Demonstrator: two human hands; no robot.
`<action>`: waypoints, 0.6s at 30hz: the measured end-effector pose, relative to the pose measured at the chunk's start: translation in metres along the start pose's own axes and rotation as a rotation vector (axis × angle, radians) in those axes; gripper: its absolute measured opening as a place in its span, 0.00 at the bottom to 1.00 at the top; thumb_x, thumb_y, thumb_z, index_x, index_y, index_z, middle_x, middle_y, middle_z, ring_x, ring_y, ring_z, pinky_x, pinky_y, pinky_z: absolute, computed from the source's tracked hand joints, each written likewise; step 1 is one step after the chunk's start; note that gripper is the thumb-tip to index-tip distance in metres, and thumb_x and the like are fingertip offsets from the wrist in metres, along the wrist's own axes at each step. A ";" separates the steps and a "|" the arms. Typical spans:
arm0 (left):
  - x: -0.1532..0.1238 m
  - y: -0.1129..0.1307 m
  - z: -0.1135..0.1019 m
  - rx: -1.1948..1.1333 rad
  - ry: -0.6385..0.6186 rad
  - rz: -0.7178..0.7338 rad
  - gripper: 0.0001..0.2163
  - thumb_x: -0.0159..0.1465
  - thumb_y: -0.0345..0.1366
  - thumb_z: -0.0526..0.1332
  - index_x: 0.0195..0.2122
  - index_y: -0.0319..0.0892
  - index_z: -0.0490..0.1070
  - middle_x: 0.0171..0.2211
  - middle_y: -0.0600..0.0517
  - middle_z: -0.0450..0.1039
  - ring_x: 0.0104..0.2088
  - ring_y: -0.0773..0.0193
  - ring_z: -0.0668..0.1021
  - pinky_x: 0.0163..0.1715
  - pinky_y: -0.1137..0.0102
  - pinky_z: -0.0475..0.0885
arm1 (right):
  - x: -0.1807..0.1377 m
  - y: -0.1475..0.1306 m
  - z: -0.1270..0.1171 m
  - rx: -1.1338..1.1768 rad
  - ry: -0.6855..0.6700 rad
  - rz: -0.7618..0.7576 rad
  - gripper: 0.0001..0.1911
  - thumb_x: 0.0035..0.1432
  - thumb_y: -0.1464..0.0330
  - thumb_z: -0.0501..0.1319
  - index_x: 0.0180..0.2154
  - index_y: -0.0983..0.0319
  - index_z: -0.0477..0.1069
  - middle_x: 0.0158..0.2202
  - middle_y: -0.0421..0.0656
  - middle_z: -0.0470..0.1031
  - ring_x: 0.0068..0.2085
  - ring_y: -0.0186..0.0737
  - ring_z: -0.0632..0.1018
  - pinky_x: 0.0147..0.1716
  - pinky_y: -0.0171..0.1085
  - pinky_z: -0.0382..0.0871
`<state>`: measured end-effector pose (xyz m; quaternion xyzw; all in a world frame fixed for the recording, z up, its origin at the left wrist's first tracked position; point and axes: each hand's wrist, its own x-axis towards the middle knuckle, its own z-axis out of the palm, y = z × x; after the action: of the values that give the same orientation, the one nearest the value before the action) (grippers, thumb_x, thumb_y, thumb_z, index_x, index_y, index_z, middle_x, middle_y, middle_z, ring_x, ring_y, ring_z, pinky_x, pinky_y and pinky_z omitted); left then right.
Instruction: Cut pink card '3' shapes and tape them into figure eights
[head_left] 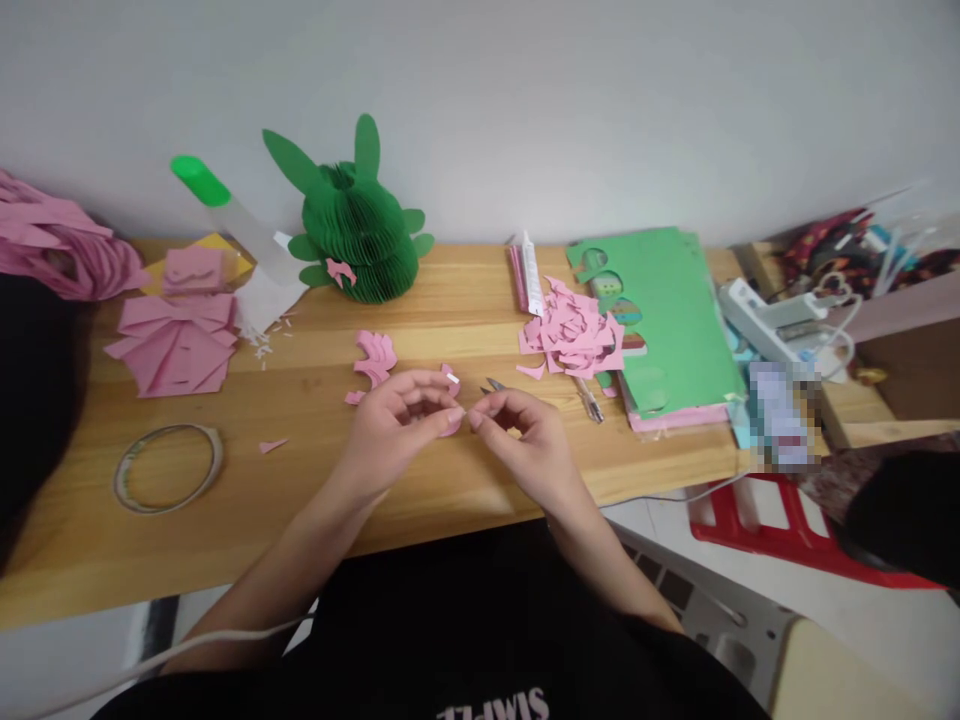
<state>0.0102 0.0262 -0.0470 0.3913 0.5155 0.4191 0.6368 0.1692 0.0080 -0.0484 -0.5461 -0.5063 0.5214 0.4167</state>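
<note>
Getting fiddly with a pink paper piece (451, 428)

Got the left hand (390, 430) and right hand (521, 437) nearly meeting at the fingertips over a wooden table (465, 285). Looking at thumbs and fingers curled in close on both, but can't tell about a firm grip on either side. Spotting the pink paper piece right by the left thumb. Seeing scissors (495, 384) poking out just past the right hand, plus pink cutouts (375, 355) near the left hand. Further back, got a green paper figure (360, 235) with 2 long ears. Off right, see a pink heap (571, 332) beside a green sheet (679, 320).
</note>
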 end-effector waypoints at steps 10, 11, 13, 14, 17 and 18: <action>0.003 -0.010 -0.021 0.301 0.092 0.134 0.14 0.55 0.38 0.68 0.41 0.42 0.73 0.36 0.50 0.81 0.39 0.59 0.82 0.43 0.64 0.75 | 0.021 0.016 -0.005 -0.097 -0.056 0.098 0.11 0.54 0.58 0.62 0.28 0.60 0.71 0.26 0.40 0.75 0.27 0.35 0.73 0.29 0.37 0.67; 0.003 -0.012 -0.024 0.410 0.124 0.186 0.14 0.56 0.38 0.67 0.42 0.43 0.73 0.37 0.50 0.81 0.41 0.58 0.82 0.45 0.63 0.74 | 0.026 0.019 -0.006 -0.132 -0.041 0.109 0.11 0.54 0.59 0.62 0.28 0.60 0.71 0.25 0.39 0.75 0.26 0.35 0.72 0.29 0.36 0.66; 0.004 -0.016 -0.031 0.640 0.142 0.336 0.12 0.59 0.37 0.65 0.44 0.43 0.73 0.41 0.49 0.80 0.43 0.56 0.81 0.47 0.62 0.73 | 0.038 0.023 -0.007 -0.184 -0.021 0.129 0.08 0.54 0.63 0.62 0.27 0.60 0.70 0.25 0.39 0.74 0.26 0.35 0.71 0.29 0.36 0.64; 0.005 -0.018 -0.034 0.747 0.111 0.433 0.11 0.60 0.36 0.64 0.44 0.44 0.73 0.41 0.48 0.80 0.44 0.56 0.81 0.46 0.63 0.73 | 0.044 0.024 -0.007 -0.211 -0.017 0.139 0.06 0.53 0.65 0.63 0.27 0.61 0.71 0.24 0.39 0.74 0.26 0.35 0.71 0.29 0.36 0.63; 0.010 -0.026 -0.039 0.983 -0.070 0.738 0.07 0.65 0.32 0.60 0.44 0.42 0.73 0.41 0.47 0.80 0.43 0.57 0.81 0.44 0.64 0.73 | 0.060 0.023 -0.004 -0.277 -0.040 0.169 0.04 0.53 0.69 0.63 0.26 0.61 0.70 0.23 0.38 0.73 0.25 0.34 0.71 0.28 0.35 0.61; 0.012 -0.029 -0.040 1.031 -0.125 0.825 0.07 0.66 0.31 0.58 0.44 0.41 0.73 0.41 0.46 0.79 0.42 0.57 0.81 0.44 0.64 0.74 | 0.064 0.022 -0.002 -0.293 -0.055 0.179 0.05 0.53 0.70 0.63 0.26 0.61 0.70 0.22 0.38 0.73 0.24 0.34 0.70 0.27 0.34 0.61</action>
<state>-0.0240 0.0304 -0.0840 0.8347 0.4201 0.3048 0.1840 0.1698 0.0685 -0.0796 -0.6295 -0.5372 0.4919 0.2705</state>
